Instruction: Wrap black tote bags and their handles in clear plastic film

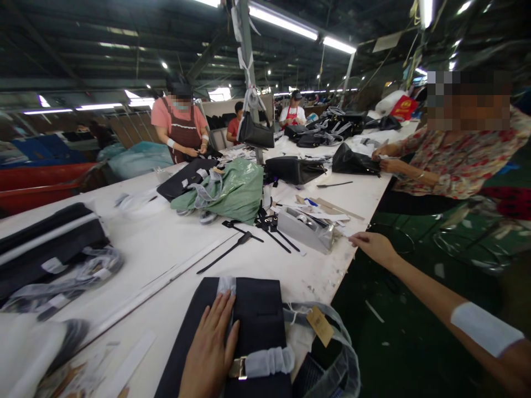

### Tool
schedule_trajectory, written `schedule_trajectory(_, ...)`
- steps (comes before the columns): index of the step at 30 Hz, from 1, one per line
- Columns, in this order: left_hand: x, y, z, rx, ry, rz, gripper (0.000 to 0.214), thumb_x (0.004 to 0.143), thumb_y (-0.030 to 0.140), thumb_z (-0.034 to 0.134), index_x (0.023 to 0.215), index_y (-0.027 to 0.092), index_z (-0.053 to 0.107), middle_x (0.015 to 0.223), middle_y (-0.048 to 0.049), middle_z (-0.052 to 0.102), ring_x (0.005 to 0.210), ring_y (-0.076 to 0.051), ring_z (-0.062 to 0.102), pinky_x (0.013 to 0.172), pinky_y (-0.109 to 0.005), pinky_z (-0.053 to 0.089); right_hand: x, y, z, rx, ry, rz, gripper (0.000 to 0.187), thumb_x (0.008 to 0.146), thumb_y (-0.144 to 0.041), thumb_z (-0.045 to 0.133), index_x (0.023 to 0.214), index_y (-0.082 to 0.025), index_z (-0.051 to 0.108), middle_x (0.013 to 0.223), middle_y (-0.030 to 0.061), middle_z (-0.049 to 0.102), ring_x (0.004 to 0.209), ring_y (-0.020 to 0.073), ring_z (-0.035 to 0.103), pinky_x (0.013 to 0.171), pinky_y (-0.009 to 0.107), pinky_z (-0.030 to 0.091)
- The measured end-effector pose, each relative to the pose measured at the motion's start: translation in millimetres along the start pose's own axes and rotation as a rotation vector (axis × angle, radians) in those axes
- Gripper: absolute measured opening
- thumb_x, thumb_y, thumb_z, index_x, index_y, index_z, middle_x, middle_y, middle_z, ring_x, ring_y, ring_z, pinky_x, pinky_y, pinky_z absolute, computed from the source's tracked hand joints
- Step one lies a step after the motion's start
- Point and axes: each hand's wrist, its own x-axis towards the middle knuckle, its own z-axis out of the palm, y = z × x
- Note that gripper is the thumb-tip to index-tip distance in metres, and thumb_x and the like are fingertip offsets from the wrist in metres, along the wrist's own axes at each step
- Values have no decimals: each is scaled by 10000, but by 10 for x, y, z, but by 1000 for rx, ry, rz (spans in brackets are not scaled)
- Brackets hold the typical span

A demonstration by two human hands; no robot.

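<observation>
My left hand (pixel 211 345) lies flat, fingers stretched, on a black handbag (pixel 259 298) at the table's near edge. Under its fingertips is a strip of translucent wrapping (pixel 226 286). Similar wrapping covers the strap beside the bag's gold buckle (pixel 238 368). A clear-wrapped shoulder strap (pixel 350 354) and a tan tag (pixel 320 326) hang at the bag's right side. My right hand (pixel 371 246) reaches out to the grey tape dispenser (pixel 305 229), thumb and forefinger pinched on the tape end in front of it. The tape itself is barely visible.
Black straps (pixel 226 251) lie left of the dispenser. Beyond are a green plastic bag (pixel 232 190) and more black handbags (pixel 294 168). Another wrapped bag (pixel 53 243) rests at left. Co-workers in a floral shirt (pixel 464 149) and a brown apron (pixel 180 121) handle black pieces.
</observation>
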Motion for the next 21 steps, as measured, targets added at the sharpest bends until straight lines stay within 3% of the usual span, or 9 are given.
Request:
schedule_trajectory(4,2,-1,3,-24,0,3,647,991,334,430,1564,245,141,1559,-70,369,1421,-240,378,1116,-475,428,-170,-173,-213,-119,-32,-221,307,764,-539,630,863,-280,762,943,56,749,953,306,644,919,412,475)
schedule_trajectory(7,6,-5,0,-42,-15,-9,636,990,331,434,1559,238,165,1563,-69,361,1429,-242,364,1128,-484,411,-307,-523,-229,-156,-204,-355,322,789,-565,618,878,-295,769,996,58,744,1000,311,635,962,417,462)
schedule_trajectory(10,17,14,-39,-63,-52,-41,600,992,330,434,1545,227,227,1561,-77,363,1434,-242,355,1140,-484,393,-432,-1024,-57,-122,-429,-455,322,794,-585,630,867,-306,774,949,65,740,948,293,645,920,398,481)
schedule_trajectory(15,56,70,-163,-129,-124,-102,524,1003,331,401,1510,226,322,1565,-65,356,1449,-235,325,1173,-480,344,-573,-1851,542,-71,-777,-648,314,850,-545,607,851,-271,760,850,72,720,805,232,647,785,331,491)
schedule_trajectory(21,105,90,-245,-184,-177,-144,534,994,354,423,1504,227,329,1566,-53,357,1463,-225,296,1192,-489,309,-379,-2440,1636,1,-1172,-877,352,840,-512,635,820,-175,733,743,34,686,671,156,587,660,257,449)
